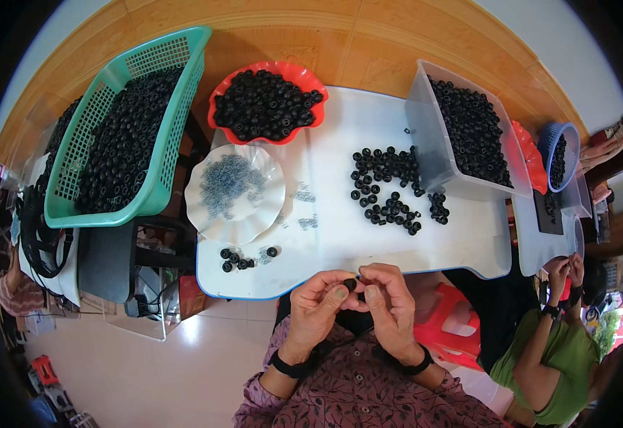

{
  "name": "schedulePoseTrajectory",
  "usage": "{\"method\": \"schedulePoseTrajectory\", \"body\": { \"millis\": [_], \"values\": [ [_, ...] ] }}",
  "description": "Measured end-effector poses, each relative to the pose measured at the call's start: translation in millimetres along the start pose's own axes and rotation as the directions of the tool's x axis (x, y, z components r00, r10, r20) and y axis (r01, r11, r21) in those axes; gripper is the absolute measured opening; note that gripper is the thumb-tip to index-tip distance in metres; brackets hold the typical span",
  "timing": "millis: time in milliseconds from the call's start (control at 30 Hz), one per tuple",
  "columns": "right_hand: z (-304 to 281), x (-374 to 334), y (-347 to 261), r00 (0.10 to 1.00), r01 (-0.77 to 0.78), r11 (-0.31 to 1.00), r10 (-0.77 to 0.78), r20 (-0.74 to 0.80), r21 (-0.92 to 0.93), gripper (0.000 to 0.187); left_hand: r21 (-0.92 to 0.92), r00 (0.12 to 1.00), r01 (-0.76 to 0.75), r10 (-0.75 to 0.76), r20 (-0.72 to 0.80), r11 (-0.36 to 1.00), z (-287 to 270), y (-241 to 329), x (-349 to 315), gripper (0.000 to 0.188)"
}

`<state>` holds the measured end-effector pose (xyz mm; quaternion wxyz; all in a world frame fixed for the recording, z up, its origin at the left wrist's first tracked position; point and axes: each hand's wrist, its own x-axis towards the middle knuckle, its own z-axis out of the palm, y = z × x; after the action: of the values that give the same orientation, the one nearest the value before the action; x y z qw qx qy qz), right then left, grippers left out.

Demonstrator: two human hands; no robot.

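Just off the table's near edge, my left hand (318, 307) pinches a small black round piece (350, 284) between thumb and fingers. My right hand (393, 307) is closed right beside it, its fingertips meeting the left ones; what they grip is mostly hidden, though a dark bit shows there. Ahead and to the right lies a loose group of black round pieces (386, 167), many with a hole. Several more black pieces (234, 260) lie to the left. A white scalloped plate (201, 217) holds a heap of tiny clear grey parts (229, 182).
A red bowl (317, 118), a green basket (165, 189) and a clear plastic bin (461, 182) hold black pieces. Tiny clear parts (305, 192) lie on the white table (340, 235). A red stool (454, 328) stands at right, near a person in green (561, 364).
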<state>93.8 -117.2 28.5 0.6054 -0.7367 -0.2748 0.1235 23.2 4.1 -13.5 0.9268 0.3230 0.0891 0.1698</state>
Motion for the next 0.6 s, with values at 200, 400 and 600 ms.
{"method": "schedulePoseTrajectory", "body": {
  "millis": [200, 400, 600],
  "values": [
    [9, 2, -4, 0.99, 0.003, 1.0, 0.001, 0.142, -0.028, 0.053, -0.022, 0.999, 0.033, -0.033, 0.001, 0.999, 2, 1, -1, 0.024],
    [21, 0, -2, 0.985, -0.066, 0.998, 0.061, 0.159, 0.021, 0.053, 0.106, 1.0, -0.016, 0.018, -0.015, 0.994, 0, -1, -6, 0.022],
    [23, 2, 6, 0.981, -0.103, 0.992, 0.09, 0.171, 0.073, 0.054, 0.063, 0.999, -0.014, 0.017, -0.048, 0.998, 2, -2, -4, 0.018]
  ]
}}
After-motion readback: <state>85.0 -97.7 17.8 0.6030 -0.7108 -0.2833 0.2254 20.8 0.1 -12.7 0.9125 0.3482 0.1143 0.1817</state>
